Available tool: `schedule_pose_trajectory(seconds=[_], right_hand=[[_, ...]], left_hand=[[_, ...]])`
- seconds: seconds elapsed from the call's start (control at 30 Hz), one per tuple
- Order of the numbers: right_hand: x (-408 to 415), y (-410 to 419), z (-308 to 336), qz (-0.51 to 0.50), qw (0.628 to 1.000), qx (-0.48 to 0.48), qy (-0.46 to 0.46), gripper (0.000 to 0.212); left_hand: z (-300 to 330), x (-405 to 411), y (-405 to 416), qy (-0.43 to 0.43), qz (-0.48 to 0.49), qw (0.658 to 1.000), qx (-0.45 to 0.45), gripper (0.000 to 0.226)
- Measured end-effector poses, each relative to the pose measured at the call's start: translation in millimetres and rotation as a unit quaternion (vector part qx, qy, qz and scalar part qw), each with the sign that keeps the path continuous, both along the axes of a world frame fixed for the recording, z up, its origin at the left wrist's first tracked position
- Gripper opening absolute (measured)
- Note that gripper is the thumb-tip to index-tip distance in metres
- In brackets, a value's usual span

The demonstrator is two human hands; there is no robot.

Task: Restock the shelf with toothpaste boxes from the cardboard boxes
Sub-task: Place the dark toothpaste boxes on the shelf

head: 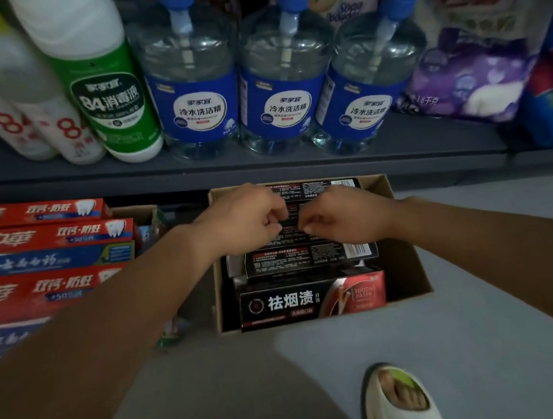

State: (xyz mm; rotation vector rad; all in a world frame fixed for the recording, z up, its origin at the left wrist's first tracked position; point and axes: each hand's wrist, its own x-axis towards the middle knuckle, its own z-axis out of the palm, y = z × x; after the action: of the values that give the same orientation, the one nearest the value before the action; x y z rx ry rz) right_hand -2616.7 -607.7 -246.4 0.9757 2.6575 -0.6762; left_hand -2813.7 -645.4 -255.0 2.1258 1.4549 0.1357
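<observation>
An open cardboard box (405, 229) stands on the floor below the shelf. It holds several black toothpaste boxes (313, 300), some lying flat, one at the front showing its red and black face. My left hand (241, 218) and my right hand (345, 217) are both inside the box, fingers curled, fingertips close together over a black toothpaste box (292, 224) in the middle. Each hand seems to pinch that box, though the contact is partly hidden by the fingers.
Red and blue toothpaste boxes (47, 235) are stacked at the left. A second cardboard box (134, 213) sits behind them. On the shelf (229, 166) above stand disinfectant bottles (107, 101), blue-labelled detergent jugs (194, 108) and purple packs (470, 77). My sandalled foot (400, 398) is on the grey floor.
</observation>
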Motion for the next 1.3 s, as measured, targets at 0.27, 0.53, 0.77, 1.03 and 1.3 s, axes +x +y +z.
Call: schedule_pose_trajectory(seconds=[0.27, 0.53, 0.77, 1.03, 1.3], right_hand=[[15, -27, 21, 0.017, 0.999, -0.016, -0.036, 0.018], [44, -61, 21, 0.040, 0.995, 0.017, -0.087, 0.027], [54, -69, -1, 0.015, 0.995, 0.026, -0.093, 0.043], [47, -62, -11, -0.018, 0.994, -0.018, -0.105, 0.043], [53, -62, 1, -0.088, 0.993, -0.048, -0.062, 0.040]], left_hand=[[20, 9, -23, 0.037, 0.005, 0.999, 0.008, 0.023], [48, 24, -56, 0.048, 0.059, 0.997, -0.029, 0.028], [42, 40, -69, 0.028, 0.080, 0.995, -0.048, 0.027], [38, 28, -68, -0.003, 0.093, 0.994, -0.050, 0.028], [46, 16, -71, 0.002, 0.110, 0.994, -0.030, 0.026]])
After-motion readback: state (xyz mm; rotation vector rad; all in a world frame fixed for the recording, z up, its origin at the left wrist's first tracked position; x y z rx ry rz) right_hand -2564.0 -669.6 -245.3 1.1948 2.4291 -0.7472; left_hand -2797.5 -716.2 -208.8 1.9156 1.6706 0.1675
